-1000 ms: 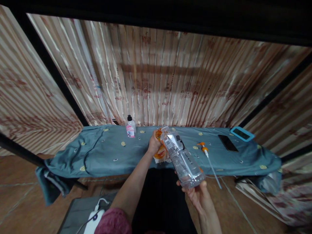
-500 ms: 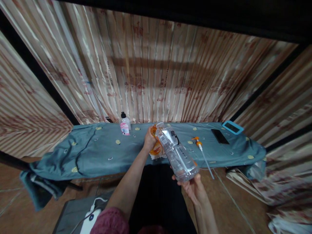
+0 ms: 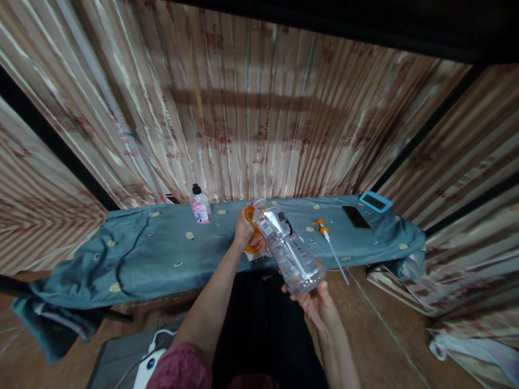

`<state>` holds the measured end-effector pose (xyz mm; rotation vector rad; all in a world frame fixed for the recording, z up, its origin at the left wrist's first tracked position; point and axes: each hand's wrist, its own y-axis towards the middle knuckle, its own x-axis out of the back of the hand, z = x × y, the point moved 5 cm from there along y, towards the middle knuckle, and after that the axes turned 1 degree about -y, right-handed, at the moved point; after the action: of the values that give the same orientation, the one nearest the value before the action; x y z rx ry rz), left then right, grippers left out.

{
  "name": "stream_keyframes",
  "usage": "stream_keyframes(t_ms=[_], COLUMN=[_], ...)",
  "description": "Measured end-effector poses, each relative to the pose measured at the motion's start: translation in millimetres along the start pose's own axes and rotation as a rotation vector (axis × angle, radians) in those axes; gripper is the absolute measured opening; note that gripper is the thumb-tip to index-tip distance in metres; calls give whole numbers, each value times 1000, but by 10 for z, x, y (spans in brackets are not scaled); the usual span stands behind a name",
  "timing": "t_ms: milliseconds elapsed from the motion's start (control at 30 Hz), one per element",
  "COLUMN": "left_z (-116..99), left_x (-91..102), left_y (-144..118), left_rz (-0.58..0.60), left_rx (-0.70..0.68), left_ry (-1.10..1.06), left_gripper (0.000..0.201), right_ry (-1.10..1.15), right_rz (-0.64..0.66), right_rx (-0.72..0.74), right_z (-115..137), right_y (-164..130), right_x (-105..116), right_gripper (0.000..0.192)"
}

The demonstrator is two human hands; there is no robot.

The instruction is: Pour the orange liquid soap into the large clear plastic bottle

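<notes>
My right hand grips the base of a clear plastic bottle, tilted so its neck points away toward the table. Its mouth sits against an orange container at the table's near edge. My left hand is wrapped round that orange container, which is partly hidden behind the hand and the bottle. An orange pump head with a long white tube lies on the cloth just right of the bottle.
A teal patterned cloth covers the long table. A small bottle with a black cap and pink label stands at the back. A black phone and a blue-framed device lie far right. Striped curtains hang behind.
The view has swung up and to the right, so everything sits lower and further left in the frame. Both hands keep the same hold on the bottle and orange container.
</notes>
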<state>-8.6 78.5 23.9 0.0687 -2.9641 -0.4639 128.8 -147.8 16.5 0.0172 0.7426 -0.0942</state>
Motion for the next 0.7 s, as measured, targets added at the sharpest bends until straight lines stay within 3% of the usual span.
stream_keyframes(t_ms=[300,700], left_z=[5,-72], left_x=[5,4], left_y=[-1,-28], left_rz=[3,1], left_rx=[-3,-2], left_ry=[2,-20], left_gripper=[46,44], right_ry=[10,32], right_rz=[-14,-66], right_rx=[-2,8], right_z=[-2,-42], right_y=[5,0], right_x=[-43,3], right_gripper=[56,48])
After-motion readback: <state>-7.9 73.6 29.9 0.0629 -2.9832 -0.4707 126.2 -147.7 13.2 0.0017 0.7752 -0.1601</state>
